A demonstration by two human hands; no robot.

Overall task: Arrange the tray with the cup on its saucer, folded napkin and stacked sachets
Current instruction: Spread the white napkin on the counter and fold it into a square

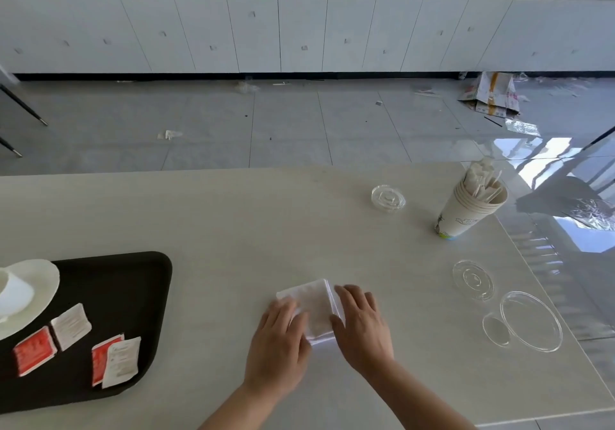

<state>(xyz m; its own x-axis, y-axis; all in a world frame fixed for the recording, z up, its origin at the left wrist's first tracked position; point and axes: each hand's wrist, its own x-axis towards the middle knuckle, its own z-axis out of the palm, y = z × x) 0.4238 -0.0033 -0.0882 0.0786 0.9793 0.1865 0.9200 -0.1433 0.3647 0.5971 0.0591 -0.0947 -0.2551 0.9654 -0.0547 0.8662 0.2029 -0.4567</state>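
My left hand [279,346] and right hand [362,326] pressed flat, fingers spread, on either side of the white folded napkin [316,309] near the bench's [233,216] front edge, neither grip closed around it. At the bench's left edge, the black tray [133,296] carried the cup [15,293] on its saucer [36,283] and four sachets [71,324], red and white, two overlapping and none stacked.
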